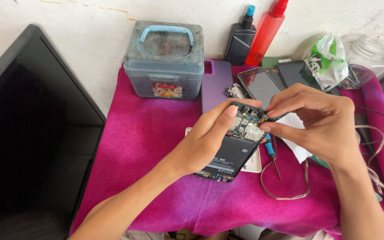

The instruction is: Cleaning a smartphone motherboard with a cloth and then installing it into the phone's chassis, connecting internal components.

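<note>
A counter draped in magenta cloth (156, 133) is carrying the work. Above its middle, the left hand (205, 138) is cradling an opened smartphone with black battery and bare circuit board (234, 149), tilting it steady, while the right hand (321, 122) is pinching narrowly at the board's top edge — whatever it is gripping is hidden. A blue-handled screwdriver (270, 149) is lying half-covered beneath.

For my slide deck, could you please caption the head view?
Left hand holds an opened smartphone over a magenta cloth while right hand pinches its circuit board.
</note>
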